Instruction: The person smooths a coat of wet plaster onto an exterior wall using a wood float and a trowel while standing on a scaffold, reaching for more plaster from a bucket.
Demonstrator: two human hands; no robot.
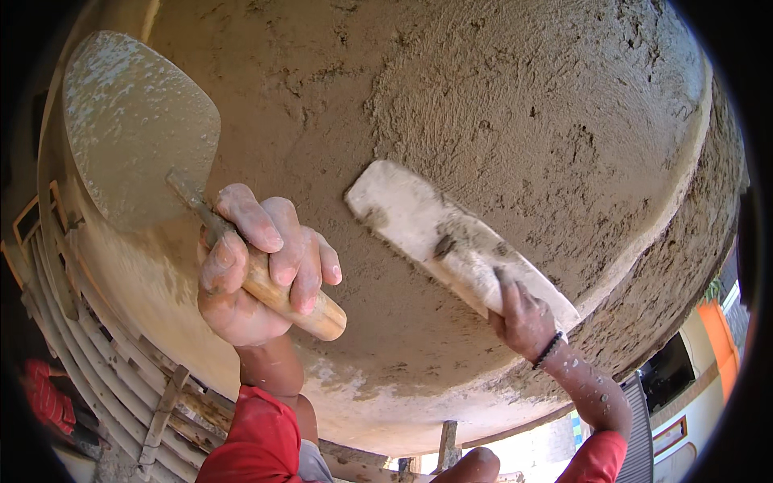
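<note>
My left hand (270, 266) is closed round the wooden handle (322, 318) of a metal trowel, whose broad, mortar-smeared blade (141, 129) is raised at the upper left. My right hand (523, 322) grips a long pale float (403, 209) with grey mortar on it, lying against or just over the curved plaster surface (523, 97) in the centre-right. That surface is rough and stippled at the upper right and smoother toward the left, with a paler band along the bottom. A raised pale edge curves down its right side. Both my forearms are spattered or dusty.
Wooden slats and a crosspiece (165, 414) run along the lower left, with a person in red (50, 398) beyond them. A wooden post (447, 443) stands at the bottom centre. At the lower right are a pale building wall (688, 410) with dark openings and an orange panel (717, 338).
</note>
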